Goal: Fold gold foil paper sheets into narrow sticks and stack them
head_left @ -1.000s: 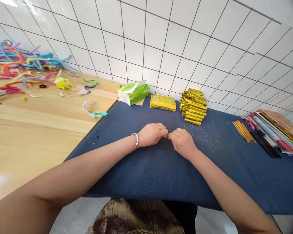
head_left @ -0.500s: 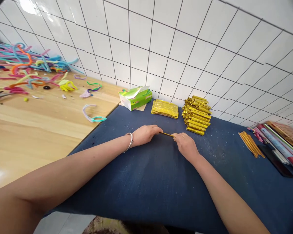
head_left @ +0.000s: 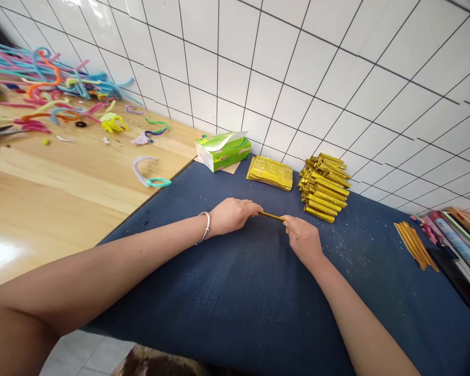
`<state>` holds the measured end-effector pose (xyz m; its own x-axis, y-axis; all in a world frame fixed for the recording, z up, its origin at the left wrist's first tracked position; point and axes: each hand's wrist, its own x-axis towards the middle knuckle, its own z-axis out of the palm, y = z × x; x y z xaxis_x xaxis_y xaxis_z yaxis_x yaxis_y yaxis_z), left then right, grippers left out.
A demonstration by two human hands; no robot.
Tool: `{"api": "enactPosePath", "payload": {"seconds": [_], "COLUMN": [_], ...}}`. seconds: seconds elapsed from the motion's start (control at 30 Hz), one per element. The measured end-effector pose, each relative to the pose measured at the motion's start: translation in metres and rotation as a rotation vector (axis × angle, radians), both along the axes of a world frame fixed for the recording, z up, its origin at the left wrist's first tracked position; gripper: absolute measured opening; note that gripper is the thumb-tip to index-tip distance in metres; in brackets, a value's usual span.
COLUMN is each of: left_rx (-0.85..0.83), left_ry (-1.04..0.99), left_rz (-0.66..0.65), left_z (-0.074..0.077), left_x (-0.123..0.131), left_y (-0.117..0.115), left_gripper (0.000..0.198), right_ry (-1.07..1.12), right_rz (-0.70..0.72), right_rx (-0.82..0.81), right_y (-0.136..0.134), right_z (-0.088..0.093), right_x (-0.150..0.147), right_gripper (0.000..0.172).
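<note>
A narrow strip of folded gold foil paper [head_left: 272,215] stretches between my two hands, just above the dark blue table cover [head_left: 219,292]. My left hand [head_left: 232,215], with a silver bangle at its wrist, pinches the strip's left end. Its right end is between the fingers of my right hand [head_left: 303,240]. Beyond them lies a flat stack of gold foil paper sheets [head_left: 270,171]. To the right of that stack, a heap of folded gold foil strips [head_left: 324,188] is piled near the wall. The fingers partly hide both ends of the held strip.
A green tissue box [head_left: 229,154] stands by the tiled wall. On the wooden table [head_left: 82,203] at left lie tangled pipe cleaners [head_left: 78,86] and scissors [head_left: 2,131]. Orange-gold strips [head_left: 417,246], a black case [head_left: 456,277] and several stationery items sit at the right.
The view has shifted a little, so the piles appear slightly farther right. Both hands keep their hold on the strip, and slightly more of it shows between them.
</note>
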<state>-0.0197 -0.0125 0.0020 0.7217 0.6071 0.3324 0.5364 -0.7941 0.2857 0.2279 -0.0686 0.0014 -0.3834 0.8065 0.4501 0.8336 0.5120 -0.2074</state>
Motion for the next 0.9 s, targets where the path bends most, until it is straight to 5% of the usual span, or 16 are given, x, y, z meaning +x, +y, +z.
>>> {"api": "enactPosePath", "payload": {"seconds": [0.2, 0.33, 0.53, 0.9], "left_rx": [-0.016, -0.098, -0.101, -0.448], "left_ry": [-0.142, -0.193, -0.126, -0.256], "left_rz": [0.143, 0.179, 0.067, -0.064], "left_z": [-0.002, -0.001, -0.002, 0.012], "left_x": [0.004, 0.014, 0.026, 0.031], "left_y": [-0.01, -0.022, -0.036, -0.044], "left_gripper": [0.029, 0.026, 0.026, 0.02], "right_ry": [0.573, 0.805, 1.106, 1.177], "right_rz": [-0.257, -0.194, -0.15, -0.054], "right_rx": [-0.281, -0.482, -0.585, -0.672], "right_y": [-0.001, -0.01, -0.023, -0.028], "right_z": [-0.005, 0.0, 0.005, 0.005], "right_x": [-0.007, -0.021, -0.037, -0.038], "right_gripper": [0.035, 0.035, 0.034, 0.03]}}
